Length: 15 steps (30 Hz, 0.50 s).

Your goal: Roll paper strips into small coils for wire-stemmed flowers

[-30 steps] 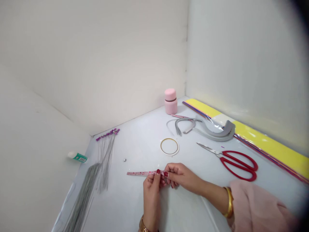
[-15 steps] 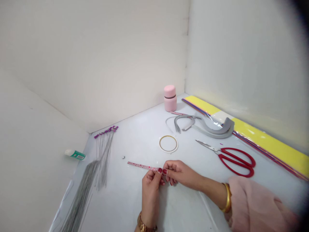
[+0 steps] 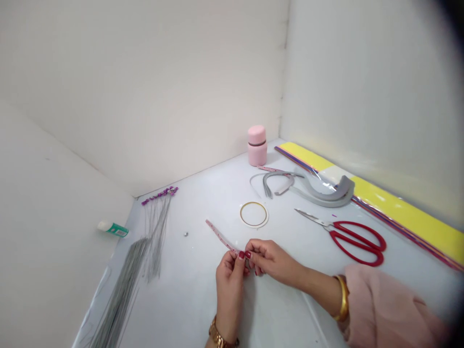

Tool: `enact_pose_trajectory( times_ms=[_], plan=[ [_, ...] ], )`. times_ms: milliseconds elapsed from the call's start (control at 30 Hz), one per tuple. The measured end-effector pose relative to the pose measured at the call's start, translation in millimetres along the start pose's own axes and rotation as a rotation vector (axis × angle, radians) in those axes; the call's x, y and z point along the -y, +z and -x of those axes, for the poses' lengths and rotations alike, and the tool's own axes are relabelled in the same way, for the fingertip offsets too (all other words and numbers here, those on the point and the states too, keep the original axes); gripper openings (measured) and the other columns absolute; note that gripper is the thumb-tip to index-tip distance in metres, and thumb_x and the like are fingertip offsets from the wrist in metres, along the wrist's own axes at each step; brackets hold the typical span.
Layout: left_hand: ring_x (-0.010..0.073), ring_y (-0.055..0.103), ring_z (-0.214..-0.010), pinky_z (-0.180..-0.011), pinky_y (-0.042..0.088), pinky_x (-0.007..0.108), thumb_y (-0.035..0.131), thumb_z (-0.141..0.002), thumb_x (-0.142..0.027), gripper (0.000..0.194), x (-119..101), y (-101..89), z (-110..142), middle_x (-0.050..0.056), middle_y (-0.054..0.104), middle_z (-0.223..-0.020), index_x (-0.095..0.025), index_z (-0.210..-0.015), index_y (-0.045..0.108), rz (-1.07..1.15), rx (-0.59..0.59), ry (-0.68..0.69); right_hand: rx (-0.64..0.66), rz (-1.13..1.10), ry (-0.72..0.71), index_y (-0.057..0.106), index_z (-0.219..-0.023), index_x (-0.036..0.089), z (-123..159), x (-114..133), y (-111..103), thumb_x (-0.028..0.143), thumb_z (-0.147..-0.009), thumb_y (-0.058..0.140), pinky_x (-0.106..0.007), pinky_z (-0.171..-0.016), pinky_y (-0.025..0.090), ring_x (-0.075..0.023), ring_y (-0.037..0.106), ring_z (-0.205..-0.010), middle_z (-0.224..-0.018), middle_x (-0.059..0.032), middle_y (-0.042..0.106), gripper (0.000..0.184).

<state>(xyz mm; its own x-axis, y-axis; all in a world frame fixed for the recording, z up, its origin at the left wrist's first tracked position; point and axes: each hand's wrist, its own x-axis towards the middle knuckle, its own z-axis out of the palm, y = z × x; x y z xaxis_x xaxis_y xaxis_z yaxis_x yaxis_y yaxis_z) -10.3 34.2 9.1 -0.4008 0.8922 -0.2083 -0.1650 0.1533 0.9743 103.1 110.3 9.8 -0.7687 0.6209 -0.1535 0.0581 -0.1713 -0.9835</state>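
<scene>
Both my hands meet low in the middle of the white table. My left hand (image 3: pixel 229 280) and my right hand (image 3: pixel 270 261) pinch one end of a narrow pink patterned paper strip (image 3: pixel 219 235). The strip's free end points up and to the left, lifted off the table. A roll of gold-edged tape (image 3: pixel 253 214) lies just beyond my fingers. Red-handled scissors (image 3: pixel 348 235) rest to the right of my right hand.
Grey paper strips (image 3: pixel 311 189) curl near a pink jar (image 3: pixel 257 145) at the back corner. Yellow sheets in plastic (image 3: pixel 398 208) run along the right wall. Thin wires (image 3: pixel 141 256) with purple tips (image 3: pixel 159 195) and a glue tube (image 3: pixel 113 229) lie at the left.
The strip's free end has swung from pointing left to pointing up and left. Both hands stayed pinched on its near end.
</scene>
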Motion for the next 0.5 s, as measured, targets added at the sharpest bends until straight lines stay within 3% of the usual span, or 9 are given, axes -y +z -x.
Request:
enact_pose_trajectory(
  times_ms=[133,233,333,500],
  plan=[
    [0.0123,0.046,-0.056,-0.056,0.039,0.025,0.046,-0.083,-0.031,0.026,-0.3,0.1,1.7,0.001,0.053,-0.058,-0.016,-0.063,0.052,-0.057,-0.024,0.031,-0.007,-0.026,-0.005,0.049,-0.073,0.015,-1.6,-0.1,-0.6,0.033,-0.081,0.048,-0.019,-0.046,0.034,-0.0066,0.046,-0.047,-0.06,0.0023,0.052,0.02],
    [0.0131,0.047,-0.059,-0.058,0.04,0.025,0.047,-0.082,-0.032,0.021,-1.6,-1.9,4.4,0.0,0.053,-0.061,-0.018,-0.068,0.054,-0.125,-0.153,0.085,-0.043,-0.037,-0.02,0.049,-0.074,0.015,-2.9,-2.2,-1.4,0.036,-0.081,0.048,-0.019,-0.047,0.035,-0.0064,0.047,-0.049,-0.064,0.0018,0.053,0.022],
    [0.0163,0.052,-0.077,-0.072,0.04,0.027,0.056,-0.077,-0.027,0.008,-4.4,-2.5,7.8,0.003,0.058,-0.079,-0.02,-0.08,0.06,-0.207,-0.245,0.19,-0.062,-0.041,-0.032,0.051,-0.076,0.015,-2.5,-3.5,-1.6,0.036,-0.08,0.049,-0.019,-0.047,0.035,-0.0065,0.047,-0.049,-0.065,0.0018,0.052,0.022],
    [0.0199,0.055,-0.082,-0.077,0.041,0.03,0.057,-0.076,-0.022,0.014,-5.6,0.7,9.2,0.007,0.062,-0.085,-0.022,-0.084,0.068,-0.378,-0.194,0.374,-0.053,-0.022,-0.061,0.055,-0.079,0.014,-1.1,-2.6,-0.8,0.038,-0.08,0.05,-0.019,-0.047,0.036,-0.0069,0.046,-0.05,-0.065,0.0019,0.05,0.025]
  ],
)
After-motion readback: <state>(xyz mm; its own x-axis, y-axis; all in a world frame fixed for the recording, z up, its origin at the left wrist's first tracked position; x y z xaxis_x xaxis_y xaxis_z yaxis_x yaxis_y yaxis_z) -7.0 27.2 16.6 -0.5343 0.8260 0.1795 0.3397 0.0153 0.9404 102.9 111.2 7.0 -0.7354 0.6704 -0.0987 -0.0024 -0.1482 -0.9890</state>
